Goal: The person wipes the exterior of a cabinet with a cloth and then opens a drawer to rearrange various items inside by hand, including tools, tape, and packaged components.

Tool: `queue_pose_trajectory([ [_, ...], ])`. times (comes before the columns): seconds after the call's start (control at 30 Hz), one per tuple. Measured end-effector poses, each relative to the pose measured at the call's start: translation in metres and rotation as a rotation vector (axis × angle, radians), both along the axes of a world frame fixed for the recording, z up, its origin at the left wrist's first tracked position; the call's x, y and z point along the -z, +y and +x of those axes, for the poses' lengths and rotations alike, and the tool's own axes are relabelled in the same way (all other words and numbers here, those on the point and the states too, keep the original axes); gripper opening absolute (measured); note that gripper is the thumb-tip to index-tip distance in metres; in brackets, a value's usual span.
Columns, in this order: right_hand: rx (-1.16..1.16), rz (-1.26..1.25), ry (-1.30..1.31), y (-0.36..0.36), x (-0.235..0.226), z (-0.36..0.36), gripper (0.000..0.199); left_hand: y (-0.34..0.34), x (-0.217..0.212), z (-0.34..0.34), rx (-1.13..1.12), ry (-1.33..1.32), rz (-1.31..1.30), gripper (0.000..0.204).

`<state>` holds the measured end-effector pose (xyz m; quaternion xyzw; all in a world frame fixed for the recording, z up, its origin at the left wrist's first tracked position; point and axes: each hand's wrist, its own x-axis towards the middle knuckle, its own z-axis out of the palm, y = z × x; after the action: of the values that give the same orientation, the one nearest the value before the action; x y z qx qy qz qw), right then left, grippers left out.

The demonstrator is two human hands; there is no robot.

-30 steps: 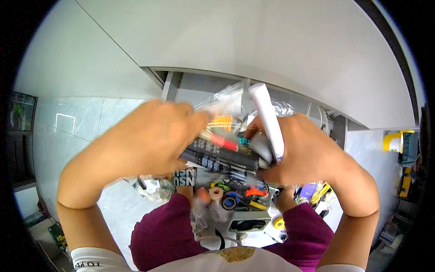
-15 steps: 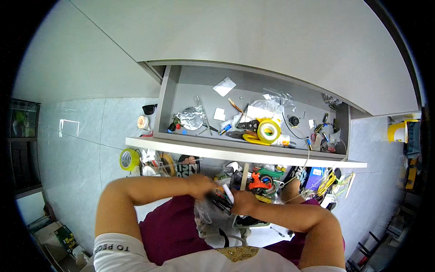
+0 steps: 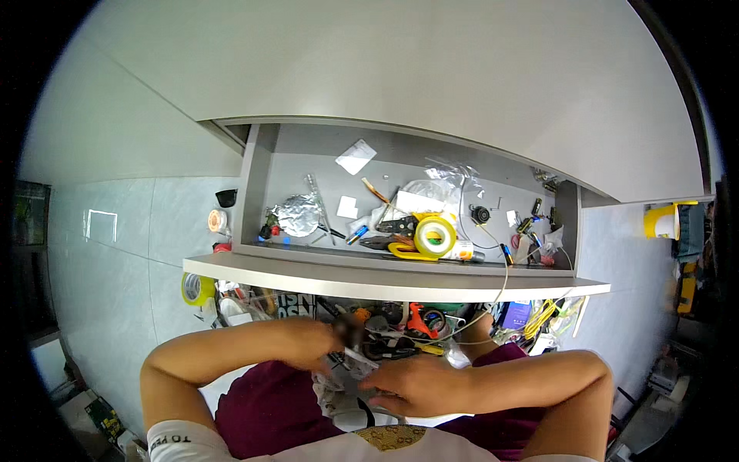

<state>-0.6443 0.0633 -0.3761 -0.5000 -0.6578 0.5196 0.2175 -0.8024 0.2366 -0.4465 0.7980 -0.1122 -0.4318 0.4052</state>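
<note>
My left hand (image 3: 314, 348) is closed over the pile between my legs. A brownish-dark blur and a clear plastic bag (image 3: 332, 379) are at its fingers; what it grips cannot be made out. Close by on the right, my right hand (image 3: 419, 386) lies palm down with fingers stretched out and thumb apart, at the bag's edge, with no object seen in it. Just beyond my hands is a heap of tools and small items, including an orange-red tool (image 3: 422, 320) and dark cables. Both hands partly hide the bag.
An open grey drawer (image 3: 385, 289) ahead holds a yellow tape roll (image 3: 435, 236), pliers (image 3: 377, 242), crumpled foil (image 3: 298, 215) and batteries. Clear tape (image 3: 198, 288) lies on the floor left. Right of the heap are a purple box (image 3: 516, 314) and yellow cable (image 3: 540, 319).
A bundle of dark slim items and a white piece were between my hands; they no longer show clearly there. My right hand has moved down and its fingers have spread. The view has shifted.
</note>
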Motion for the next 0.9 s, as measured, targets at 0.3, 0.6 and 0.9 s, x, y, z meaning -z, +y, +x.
queue_pose_trajectory([
  [0.3, 0.414, 0.168, -0.717, 0.102, 0.078, 0.222, 0.030, 0.105, -0.023, 0.124, -0.873, -0.286, -0.016, 0.029],
  [0.6, 0.260, -0.276, -0.925, 0.144, 0.147, 0.242, 0.087, 0.130, 0.096, 0.200, -0.826, -0.161, 0.736, 0.086],
  [0.9, 0.059, -0.600, -0.512, 0.113, 0.133, 0.235, 0.118, 0.072, 0.090, 0.215, -0.527, -0.119, 0.382, 0.088],
])
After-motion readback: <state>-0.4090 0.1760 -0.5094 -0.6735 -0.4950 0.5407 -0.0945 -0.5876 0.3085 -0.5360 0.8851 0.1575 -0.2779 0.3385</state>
